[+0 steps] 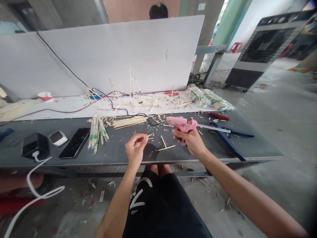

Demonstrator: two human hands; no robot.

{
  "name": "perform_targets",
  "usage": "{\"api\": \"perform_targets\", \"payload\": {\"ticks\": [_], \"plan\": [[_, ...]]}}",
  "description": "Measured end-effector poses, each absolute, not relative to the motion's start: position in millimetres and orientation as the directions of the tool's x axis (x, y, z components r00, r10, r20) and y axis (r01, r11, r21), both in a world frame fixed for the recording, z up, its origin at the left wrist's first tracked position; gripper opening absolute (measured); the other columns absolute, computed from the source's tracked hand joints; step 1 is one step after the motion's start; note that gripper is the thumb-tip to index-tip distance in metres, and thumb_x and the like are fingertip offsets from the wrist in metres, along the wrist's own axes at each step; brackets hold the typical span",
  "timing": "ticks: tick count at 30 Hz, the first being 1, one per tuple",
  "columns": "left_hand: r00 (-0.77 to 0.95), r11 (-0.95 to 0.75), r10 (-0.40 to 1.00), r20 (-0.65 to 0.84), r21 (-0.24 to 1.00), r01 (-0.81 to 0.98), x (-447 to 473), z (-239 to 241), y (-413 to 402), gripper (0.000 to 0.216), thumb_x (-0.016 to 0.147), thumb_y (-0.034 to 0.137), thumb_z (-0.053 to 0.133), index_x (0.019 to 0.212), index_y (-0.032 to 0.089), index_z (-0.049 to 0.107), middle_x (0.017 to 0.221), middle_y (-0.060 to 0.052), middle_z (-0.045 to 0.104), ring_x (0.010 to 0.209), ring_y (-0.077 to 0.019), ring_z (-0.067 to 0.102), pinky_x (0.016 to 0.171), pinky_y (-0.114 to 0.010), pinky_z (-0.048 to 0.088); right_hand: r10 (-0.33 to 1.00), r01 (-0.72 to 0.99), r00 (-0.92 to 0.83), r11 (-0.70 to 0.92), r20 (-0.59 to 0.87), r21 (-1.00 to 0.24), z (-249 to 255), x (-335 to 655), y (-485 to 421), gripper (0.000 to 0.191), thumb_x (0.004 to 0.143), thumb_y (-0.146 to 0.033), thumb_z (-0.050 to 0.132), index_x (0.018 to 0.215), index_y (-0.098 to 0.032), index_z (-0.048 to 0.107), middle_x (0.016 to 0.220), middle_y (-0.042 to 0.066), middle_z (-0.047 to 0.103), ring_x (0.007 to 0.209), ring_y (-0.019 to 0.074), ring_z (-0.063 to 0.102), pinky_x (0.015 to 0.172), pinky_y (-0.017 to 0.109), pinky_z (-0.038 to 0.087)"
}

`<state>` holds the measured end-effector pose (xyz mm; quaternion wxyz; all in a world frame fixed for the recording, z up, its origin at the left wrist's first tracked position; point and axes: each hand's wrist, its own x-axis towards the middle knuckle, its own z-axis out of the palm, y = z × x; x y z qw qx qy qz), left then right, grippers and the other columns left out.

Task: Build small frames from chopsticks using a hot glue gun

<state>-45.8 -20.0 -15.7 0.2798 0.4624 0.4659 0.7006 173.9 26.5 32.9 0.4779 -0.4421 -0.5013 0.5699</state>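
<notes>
My right hand (191, 140) is closed round a pink glue gun (182, 124) whose nozzle points left over the dark table (252, 145). My left hand (135, 145) pinches a short bamboo stick piece (149, 135) just left of the nozzle. Two cut sticks (165, 144) lie on the table between my hands. A pile of loose bamboo sticks (128, 122) lies behind my left hand, and wrapped chopstick packs (97, 133) sit to its left.
Blue-handled shears (226, 133) and a red-handled tool (219, 116) lie right of the gun. A black phone (74, 142), a small white device (58, 138) and a black box (34, 144) sit left. Stick frames (132, 86) stand by the white board. Bagged chopsticks (209, 98) lie behind.
</notes>
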Motion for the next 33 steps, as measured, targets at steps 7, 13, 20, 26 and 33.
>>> {"api": "perform_targets", "payload": {"ticks": [7, 13, 20, 26, 33], "plan": [[-0.332, -0.431, 0.855, 0.399, 0.902, -0.024, -41.7, -14.4, -23.2, 0.017, 0.083, 0.032, 0.077, 0.084, 0.018, 0.069, 0.102, -0.011, 0.074, 0.099, -0.0217, 0.07, 0.088, -0.033, 0.055, 0.968, -0.033, -0.247, -0.047, -0.037, -0.998, 34.3, 171.4, 19.6, 0.035, 0.073, -0.048, 0.08, 0.079, -0.015, 0.068, 0.07, 0.006, 0.07, 0.054, 0.0112, 0.054, 0.048, 0.024, 0.036], [-0.349, -0.396, 0.837, 0.423, 0.906, 0.147, -40.3, -19.6, -25.1, 0.016, 0.081, 0.032, 0.079, 0.089, 0.018, 0.074, 0.086, -0.007, 0.075, 0.081, -0.0191, 0.071, 0.079, -0.031, 0.055, 0.962, 0.026, -0.27, -0.035, -0.04, -0.999, 38.9, 179.1, 12.0, 0.038, 0.069, -0.048, 0.083, 0.078, -0.014, 0.068, 0.069, 0.005, 0.068, 0.056, 0.012, 0.055, 0.049, 0.024, 0.038], [-0.434, -0.36, 0.858, 0.274, 0.924, -0.128, -37.5, -13.4, -20.9, 0.017, 0.073, 0.032, 0.085, 0.08, 0.019, 0.077, 0.075, -0.005, 0.072, 0.072, -0.0165, 0.068, 0.066, -0.027, 0.05, 0.972, 0.108, -0.232, -0.015, -0.04, -0.994, 35.5, 186.4, 7.9, 0.038, 0.066, -0.046, 0.084, 0.083, -0.014, 0.071, 0.068, 0.004, 0.068, 0.052, 0.0114, 0.051, 0.046, 0.024, 0.036], [-0.288, -0.199, 0.957, 0.042, 0.816, -0.543, -34.6, -9.8, -15.5, 0.022, 0.064, 0.026, 0.09, 0.078, 0.017, 0.075, 0.071, -0.004, 0.072, 0.071, -0.0154, 0.07, 0.063, -0.023, 0.049, 0.975, 0.188, -0.201, 0.128, 0.089, -0.974, 36.0, 185.6, 8.5, 0.036, 0.067, -0.041, 0.082, 0.093, -0.016, 0.078, 0.092, 0.008, 0.077, 0.084, 0.0247, 0.07, 0.072, 0.031, 0.055], [-0.247, -0.149, 0.969, 0.008, 0.815, -0.56, -35.5, -10.2, -15.2, 0.023, 0.062, 0.023, 0.09, 0.078, 0.015, 0.076, 0.073, -0.004, 0.073, 0.071, -0.0142, 0.07, 0.063, -0.022, 0.049, 0.975, 0.287, -0.171, 0.19, 0.145, -0.939, 31.3, 180.4, 8.6, 0.021, 0.07, -0.03, 0.072, 0.085, -0.016, 0.078, 0.084, 0.007, 0.077, 0.084, 0.028, 0.07, 0.072, 0.035, 0.055]]}}
